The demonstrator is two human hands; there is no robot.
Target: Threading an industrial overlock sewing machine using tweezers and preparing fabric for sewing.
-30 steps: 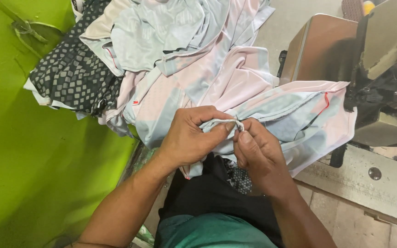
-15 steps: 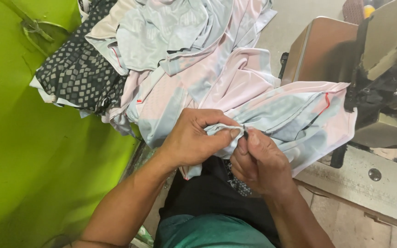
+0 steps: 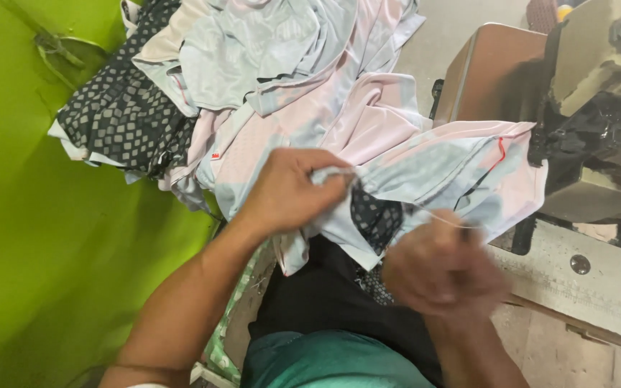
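Green wall [image 3: 30,237] left; left hand [image 3: 289,190] fingers pinch pale garment [image 3: 425,169]; right hand [image 3: 443,269] blurred, grip unclear.

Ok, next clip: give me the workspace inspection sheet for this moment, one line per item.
Surface: pale sewing machine table, scuffed, with a round metal fitting.
Job's things: pink and pale blue garment draped from the lap to the sewing machine; a thin thread runs from its pinched edge toward the right hand.
Clutter: heap of similar pale garments; dark diamond-patterned fabric beside it.
Grippers: left hand pinches the garment's edge; right hand is motion-blurred, fingers closed, thread apparently in them.
Cables: nothing seen.
Surroundings: bright green wall on the left; brown panel behind the machine.
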